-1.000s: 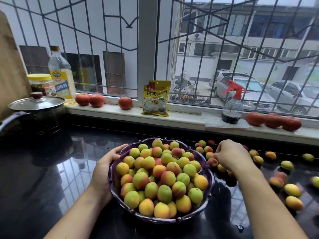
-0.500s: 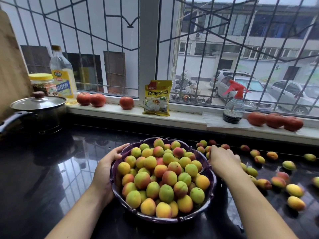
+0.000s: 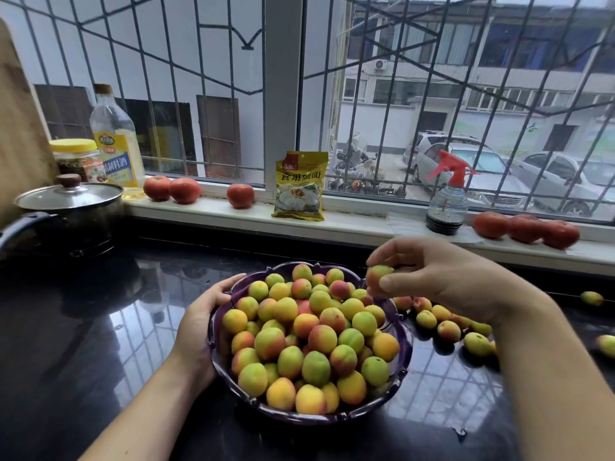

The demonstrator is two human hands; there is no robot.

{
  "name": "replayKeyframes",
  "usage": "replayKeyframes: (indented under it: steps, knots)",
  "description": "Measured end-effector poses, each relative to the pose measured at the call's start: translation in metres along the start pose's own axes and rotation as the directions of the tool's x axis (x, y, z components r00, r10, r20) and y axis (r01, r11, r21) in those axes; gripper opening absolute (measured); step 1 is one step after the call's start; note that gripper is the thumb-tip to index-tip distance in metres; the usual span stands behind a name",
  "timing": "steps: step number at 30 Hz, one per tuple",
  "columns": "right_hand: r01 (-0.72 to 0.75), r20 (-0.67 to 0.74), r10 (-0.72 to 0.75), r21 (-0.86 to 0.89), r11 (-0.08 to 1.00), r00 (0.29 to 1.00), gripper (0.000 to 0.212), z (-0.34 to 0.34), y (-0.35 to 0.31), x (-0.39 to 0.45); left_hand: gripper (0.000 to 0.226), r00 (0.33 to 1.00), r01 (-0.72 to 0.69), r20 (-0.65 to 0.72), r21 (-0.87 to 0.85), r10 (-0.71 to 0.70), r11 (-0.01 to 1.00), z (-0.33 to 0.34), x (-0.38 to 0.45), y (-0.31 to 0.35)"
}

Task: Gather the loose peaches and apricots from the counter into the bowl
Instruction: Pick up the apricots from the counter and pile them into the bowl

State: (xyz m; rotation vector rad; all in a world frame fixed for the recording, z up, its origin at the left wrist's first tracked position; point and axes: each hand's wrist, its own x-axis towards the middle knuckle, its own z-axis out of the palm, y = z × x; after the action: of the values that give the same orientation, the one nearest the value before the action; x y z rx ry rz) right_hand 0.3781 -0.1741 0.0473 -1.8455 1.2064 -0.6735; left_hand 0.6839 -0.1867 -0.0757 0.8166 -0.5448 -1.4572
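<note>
Behind the bowl [image 3: 404,341], a barred window is overlooking parked cars. On the dark surface [image 3: 100,344], the left hand [image 3: 199,324] is cupping the bowl's left rim. The right hand [image 3: 446,281], half a second ago down among the loose fruit [image 3: 447,331] right of the bowl, is now raised over the bowl's far right rim, its fingers [image 3: 396,282] pinching one apricot [image 3: 376,274]. Judgement: release is imminent; many fruits are remaining right of the bowl.
</note>
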Motion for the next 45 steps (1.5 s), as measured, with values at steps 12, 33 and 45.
replayKeyframes:
  steps: [12,33,45]
  knots:
    - [0.182,0.416,0.154,-0.661,0.728,0.896,0.030,0.066,-0.051,-0.009,0.049,1.000,0.016,-0.003,-0.016,-0.016,1.000,0.002,-0.004,0.001]
    - [-0.651,-0.514,0.404,-0.538,0.536,0.757,0.013,-0.045,0.078,0.005,0.051,1.000,-0.005,-0.021,-0.008,0.005,1.000,-0.005,0.003,-0.002]
    - [-0.734,-0.630,0.380,-0.615,0.287,0.677,0.007,0.026,0.079,0.032,0.054,1.000,0.003,-0.018,-0.019,-0.004,1.000,-0.006,0.005,-0.003]
